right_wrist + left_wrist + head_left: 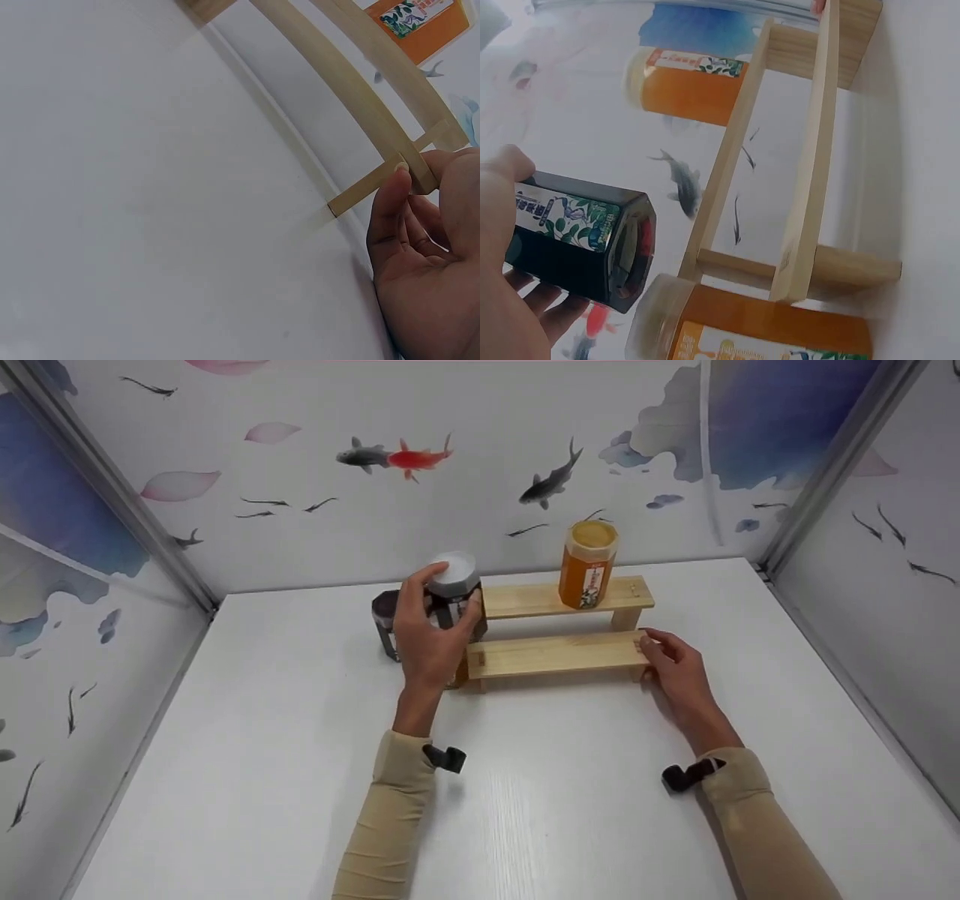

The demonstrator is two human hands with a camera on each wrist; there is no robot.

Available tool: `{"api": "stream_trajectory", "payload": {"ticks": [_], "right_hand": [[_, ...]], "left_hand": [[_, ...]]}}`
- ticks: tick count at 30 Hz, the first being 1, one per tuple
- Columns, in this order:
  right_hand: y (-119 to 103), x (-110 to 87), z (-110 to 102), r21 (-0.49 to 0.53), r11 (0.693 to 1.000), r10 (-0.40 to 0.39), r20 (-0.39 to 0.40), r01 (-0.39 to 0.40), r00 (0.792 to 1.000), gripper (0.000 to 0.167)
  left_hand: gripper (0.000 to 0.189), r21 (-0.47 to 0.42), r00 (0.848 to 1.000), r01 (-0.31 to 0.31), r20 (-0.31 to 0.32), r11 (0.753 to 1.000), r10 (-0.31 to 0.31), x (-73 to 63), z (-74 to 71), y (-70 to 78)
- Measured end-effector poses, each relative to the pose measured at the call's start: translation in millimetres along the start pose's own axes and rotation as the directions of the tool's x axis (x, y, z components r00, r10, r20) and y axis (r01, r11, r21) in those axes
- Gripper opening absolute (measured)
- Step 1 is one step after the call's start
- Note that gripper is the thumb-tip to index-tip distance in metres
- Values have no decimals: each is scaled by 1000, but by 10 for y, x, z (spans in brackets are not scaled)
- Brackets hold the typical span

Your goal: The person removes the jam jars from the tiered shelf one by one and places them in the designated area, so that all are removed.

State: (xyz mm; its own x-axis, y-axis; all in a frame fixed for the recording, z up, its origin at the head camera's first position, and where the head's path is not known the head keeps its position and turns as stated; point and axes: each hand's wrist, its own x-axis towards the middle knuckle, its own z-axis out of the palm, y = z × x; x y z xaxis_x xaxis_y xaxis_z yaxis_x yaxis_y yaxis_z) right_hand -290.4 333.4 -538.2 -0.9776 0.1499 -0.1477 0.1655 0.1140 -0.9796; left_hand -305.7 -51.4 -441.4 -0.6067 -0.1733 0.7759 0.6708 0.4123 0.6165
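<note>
**Dark jar in the left hand, left end of the wooden rack**

Left side: I read the thumb and fingers as set apart by the jar's width, gripping it from opposite sides. The pale lid sits up by the index fingertip. In the left wrist view the jar's base points away from the palm and shows whole, off any support, with a gap between it and the rack.

Right side: the right hand pinches the right end of the front plank, thumb on the near face. I cannot tell how hard it presses.

Edges: I note the front plank is lower than the rear plank, with a gap between them. An amber jar stands upright on the rear plank near its right end. A second amber jar is just beside the rack's left end. A second dark jar stands left of the left hand, partly hidden by it.

Room: the rear plank's top shows between the held jar and the amber jar. The white tabletop extends from the rack toward me; the printed wall bounds the far side.
</note>
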Motion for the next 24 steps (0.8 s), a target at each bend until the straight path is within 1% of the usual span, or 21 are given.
{"api": "stream_trajectory", "payload": {"ticks": [2,6,14,17,24], "right_hand": [[-2,-3,11,26,1000,-3,2,3,1000,70],[-4,-14,16,86,996,-5,12,4,1000,69],[-24,-31,35,140,990,30,31,-34,999,70],[-26,-31,28,158,987,34,32,-38,999,70],[-18,-28,4,144,989,36,22,-39,999,72]], "left_hand": [[54,-1,1000,-6,-19,1000,6,4,-68,-40],[53,5,999,-8,-37,1000,8,-1,-196,-111],[53,79,999,-17,-48,997,21,-12,-489,-221],[52,99,998,-8,-55,995,14,-23,-597,-269],[51,150,998,17,-64,988,-8,-70,-817,-409]]}}
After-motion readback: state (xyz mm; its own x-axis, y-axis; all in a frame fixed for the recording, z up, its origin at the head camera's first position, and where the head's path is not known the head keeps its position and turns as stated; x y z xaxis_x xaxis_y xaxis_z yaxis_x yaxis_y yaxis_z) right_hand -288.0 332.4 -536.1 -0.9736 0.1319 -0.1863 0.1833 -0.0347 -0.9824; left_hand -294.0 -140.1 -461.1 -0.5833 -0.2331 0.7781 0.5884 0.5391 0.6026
